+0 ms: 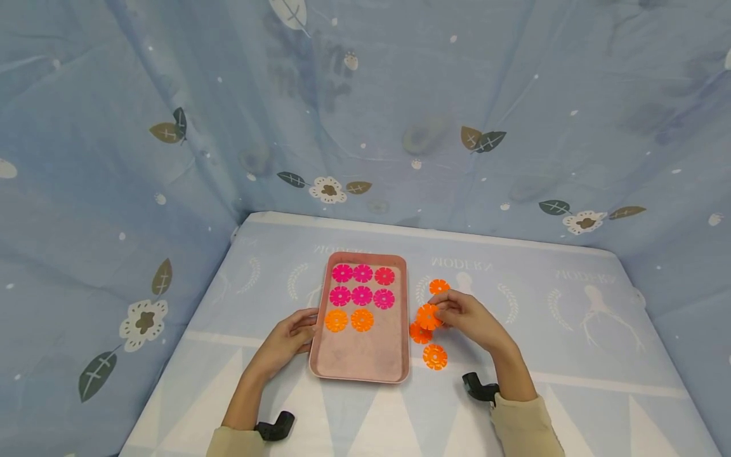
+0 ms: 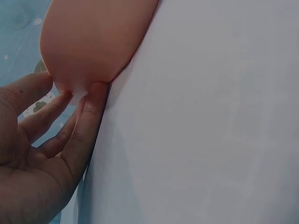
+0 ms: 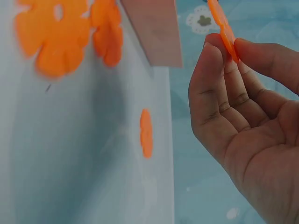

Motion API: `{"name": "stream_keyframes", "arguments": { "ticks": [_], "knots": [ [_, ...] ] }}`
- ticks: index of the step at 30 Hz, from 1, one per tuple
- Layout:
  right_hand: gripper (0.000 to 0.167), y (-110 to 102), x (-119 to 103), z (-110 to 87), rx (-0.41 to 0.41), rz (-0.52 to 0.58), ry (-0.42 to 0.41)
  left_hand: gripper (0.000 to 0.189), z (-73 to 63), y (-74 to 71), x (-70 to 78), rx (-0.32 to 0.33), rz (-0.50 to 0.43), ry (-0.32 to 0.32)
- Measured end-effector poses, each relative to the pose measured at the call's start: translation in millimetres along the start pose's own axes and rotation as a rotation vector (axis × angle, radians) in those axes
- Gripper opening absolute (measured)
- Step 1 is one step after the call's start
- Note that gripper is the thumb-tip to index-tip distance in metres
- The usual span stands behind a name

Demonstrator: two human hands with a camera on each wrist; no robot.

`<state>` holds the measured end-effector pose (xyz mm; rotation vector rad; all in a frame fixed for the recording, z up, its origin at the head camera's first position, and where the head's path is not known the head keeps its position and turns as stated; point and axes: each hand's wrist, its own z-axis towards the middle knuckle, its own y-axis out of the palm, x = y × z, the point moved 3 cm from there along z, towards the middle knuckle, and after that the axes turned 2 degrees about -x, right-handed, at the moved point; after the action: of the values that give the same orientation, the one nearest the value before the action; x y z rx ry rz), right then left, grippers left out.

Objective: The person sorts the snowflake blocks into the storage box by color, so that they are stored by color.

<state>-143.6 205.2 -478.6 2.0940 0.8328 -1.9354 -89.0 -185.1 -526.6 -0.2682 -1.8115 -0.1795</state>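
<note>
My right hand (image 1: 465, 317) pinches an orange notched plastic disc (image 1: 429, 317) between thumb and finger, above the table right of the tray. In the right wrist view the held disc (image 3: 225, 30) appears edge-on. Directly beneath it is another orange disc (image 1: 421, 333), partly covered. One more orange disc (image 1: 439, 287) lies farther back and another orange disc (image 1: 435, 357) nearer the front. Fingertips of my left hand (image 1: 285, 339) touch the outer left side of the pink tray (image 1: 360, 365). Inside the tray are two rows of pink discs (image 1: 362, 296) and two lighter orange discs (image 1: 362, 320).
A patterned cloth (image 1: 571, 343) covers the table. Blue printed curtains (image 1: 388, 114) enclose its back and sides. Black wrist-worn pieces (image 1: 276, 426) show by both forearms.
</note>
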Motion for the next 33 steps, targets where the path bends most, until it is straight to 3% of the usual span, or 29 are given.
{"name": "stream_keyframes", "arguments": {
  "ticks": [7, 17, 25, 33],
  "knots": [
    [0.022, 14.5, -17.1, 28.1, -0.063, 0.05, -0.03, 0.047, 0.6, -0.2, -1.4, -0.003, 0.01, 0.0],
    [0.02, 39.1, -40.0, 65.4, -0.152, 0.034, -0.048, 0.047, 1.2, 0.4, -0.9, 0.004, 0.014, -0.008],
    [0.02, 52.9, -42.7, 85.3, -0.233, -0.149, -0.044, 0.046, 0.1, 0.9, 0.1, 0.004, 0.005, -0.006],
    [0.019, 61.9, -37.5, 89.5, -0.299, -0.368, -0.007, 0.047, 0.2, -0.3, -1.6, -0.004, -0.005, 0.0]
  ]
}}
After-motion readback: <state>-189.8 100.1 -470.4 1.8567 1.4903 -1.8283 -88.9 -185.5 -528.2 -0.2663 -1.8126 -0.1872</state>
